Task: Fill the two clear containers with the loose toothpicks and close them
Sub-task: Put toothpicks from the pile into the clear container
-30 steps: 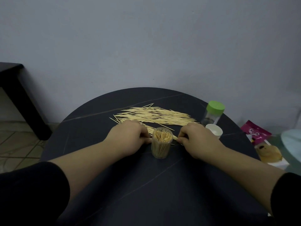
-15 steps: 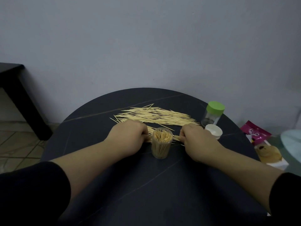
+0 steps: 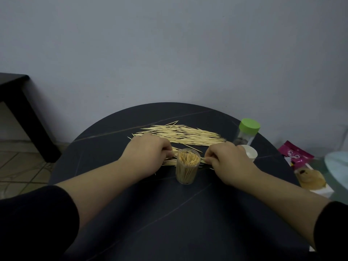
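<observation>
A clear container (image 3: 187,167) stands upright and lidless in the middle of the round dark table (image 3: 169,213), packed with toothpicks. Just behind it lies a small bundle of toothpicks, pinched at one end by my left hand (image 3: 148,157) and at the other by my right hand (image 3: 226,159). A wide spread of loose toothpicks (image 3: 180,133) lies farther back. At the far right stands a second clear container (image 3: 246,134) with a green lid on it. A white lid (image 3: 249,152) rests beside my right hand.
A pink packet (image 3: 294,154) and a wrapped snack (image 3: 308,178) lie off the table's right edge, next to a pale round object (image 3: 339,166). A dark side table (image 3: 17,102) stands at the left against the wall.
Both hands have shifted slightly back and closer around the bundle behind the open container. The containers and the toothpick spread have not moved.
</observation>
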